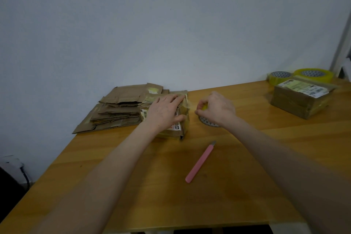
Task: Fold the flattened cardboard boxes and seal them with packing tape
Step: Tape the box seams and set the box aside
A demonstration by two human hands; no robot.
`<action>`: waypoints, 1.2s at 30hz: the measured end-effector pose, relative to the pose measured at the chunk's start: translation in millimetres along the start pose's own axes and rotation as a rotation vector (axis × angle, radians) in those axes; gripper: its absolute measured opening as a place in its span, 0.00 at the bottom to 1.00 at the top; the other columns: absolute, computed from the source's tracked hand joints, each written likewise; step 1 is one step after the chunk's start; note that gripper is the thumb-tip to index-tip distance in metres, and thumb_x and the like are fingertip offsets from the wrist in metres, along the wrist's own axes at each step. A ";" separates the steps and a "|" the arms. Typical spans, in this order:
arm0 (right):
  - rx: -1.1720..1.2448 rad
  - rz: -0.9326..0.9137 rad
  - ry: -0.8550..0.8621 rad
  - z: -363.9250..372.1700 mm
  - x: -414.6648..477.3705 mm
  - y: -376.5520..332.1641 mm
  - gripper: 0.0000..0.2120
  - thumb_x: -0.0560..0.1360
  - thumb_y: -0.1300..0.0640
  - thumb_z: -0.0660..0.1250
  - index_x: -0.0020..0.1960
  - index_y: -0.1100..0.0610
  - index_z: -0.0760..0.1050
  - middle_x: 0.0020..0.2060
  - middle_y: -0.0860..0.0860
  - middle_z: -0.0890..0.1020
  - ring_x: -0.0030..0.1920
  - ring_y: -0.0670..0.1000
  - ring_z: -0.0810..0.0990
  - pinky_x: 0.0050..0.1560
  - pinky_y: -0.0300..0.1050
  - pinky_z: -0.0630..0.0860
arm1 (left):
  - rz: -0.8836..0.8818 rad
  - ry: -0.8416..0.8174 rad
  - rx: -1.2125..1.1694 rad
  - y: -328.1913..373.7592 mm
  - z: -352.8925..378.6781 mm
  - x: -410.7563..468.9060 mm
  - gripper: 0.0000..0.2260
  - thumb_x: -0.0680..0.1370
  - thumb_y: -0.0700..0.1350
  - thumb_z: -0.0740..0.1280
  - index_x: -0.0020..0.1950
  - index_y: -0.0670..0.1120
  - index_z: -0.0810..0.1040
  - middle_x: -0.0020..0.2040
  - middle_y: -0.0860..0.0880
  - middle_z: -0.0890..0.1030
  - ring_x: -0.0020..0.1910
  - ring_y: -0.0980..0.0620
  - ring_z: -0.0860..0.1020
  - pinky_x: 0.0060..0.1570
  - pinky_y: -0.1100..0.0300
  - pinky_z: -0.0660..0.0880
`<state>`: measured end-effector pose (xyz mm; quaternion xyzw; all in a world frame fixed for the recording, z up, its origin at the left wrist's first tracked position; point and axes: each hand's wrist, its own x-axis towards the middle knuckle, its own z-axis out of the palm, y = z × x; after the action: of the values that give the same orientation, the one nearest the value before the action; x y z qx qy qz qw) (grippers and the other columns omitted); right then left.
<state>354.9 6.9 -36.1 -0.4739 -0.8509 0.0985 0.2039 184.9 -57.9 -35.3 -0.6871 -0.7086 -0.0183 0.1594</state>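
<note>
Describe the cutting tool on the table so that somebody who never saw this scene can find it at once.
Start at the wooden table. Near its middle, between the two forearms and nearer to the viewer than the box under the left hand, lies a utility knife. It alone is pink and thin, and no hand touches it, unlike the tape roll held by the right hand.

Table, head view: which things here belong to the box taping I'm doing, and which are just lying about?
In the job: box pressed by the left hand; tape roll gripped by the right hand; stack of flat cardboard; pink knife, likely for cutting tape.
Lying about: labelled box at the far right; thin spare roll and fat spare roll behind it.
</note>
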 end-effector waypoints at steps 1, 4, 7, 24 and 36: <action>0.007 0.001 0.002 1.1 -0.4 -1.3 0.08 0.73 0.41 0.67 0.48 0.44 0.79 0.54 0.51 0.74 0.54 0.53 0.75 0.47 0.48 0.74 | 0.000 0.049 0.006 2.9 -4.4 -5.6 0.32 0.76 0.62 0.62 0.75 0.50 0.60 0.73 0.47 0.65 0.72 0.47 0.64 0.70 0.49 0.62; 0.026 0.003 -0.006 2.6 -1.4 -3.8 0.09 0.74 0.42 0.67 0.49 0.45 0.79 0.55 0.51 0.74 0.54 0.53 0.75 0.47 0.48 0.74 | 0.034 0.375 -0.009 23.1 -13.1 -30.7 0.16 0.76 0.55 0.62 0.58 0.47 0.75 0.55 0.48 0.76 0.53 0.50 0.75 0.49 0.61 0.73; 0.037 0.009 -0.006 2.1 -2.5 -4.3 0.09 0.74 0.43 0.68 0.50 0.46 0.81 0.60 0.52 0.74 0.57 0.54 0.76 0.48 0.48 0.75 | -0.033 0.120 -0.150 61.0 -4.2 -54.4 0.08 0.80 0.50 0.59 0.52 0.48 0.73 0.46 0.52 0.74 0.44 0.53 0.75 0.39 0.63 0.74; 0.000 0.007 0.008 3.4 -0.5 -7.2 0.06 0.73 0.43 0.68 0.47 0.43 0.79 0.54 0.50 0.74 0.56 0.53 0.75 0.54 0.49 0.74 | -0.344 -0.256 -0.320 37.3 -9.7 -88.3 0.09 0.81 0.46 0.60 0.53 0.42 0.76 0.40 0.50 0.76 0.34 0.56 0.75 0.33 0.65 0.76; -0.109 -0.068 0.070 4.1 -9.3 -5.9 0.07 0.76 0.46 0.64 0.49 0.46 0.79 0.49 0.49 0.71 0.56 0.52 0.71 0.53 0.48 0.66 | -0.216 0.066 -0.210 53.0 -45.8 -27.5 0.14 0.84 0.50 0.53 0.60 0.42 0.71 0.39 0.49 0.75 0.38 0.51 0.75 0.38 0.56 0.75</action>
<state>353.0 -4.0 -40.0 -0.4583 -0.8630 0.0283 0.2109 246.2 -92.9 -9.0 -0.6186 -0.7671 -0.1319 0.1071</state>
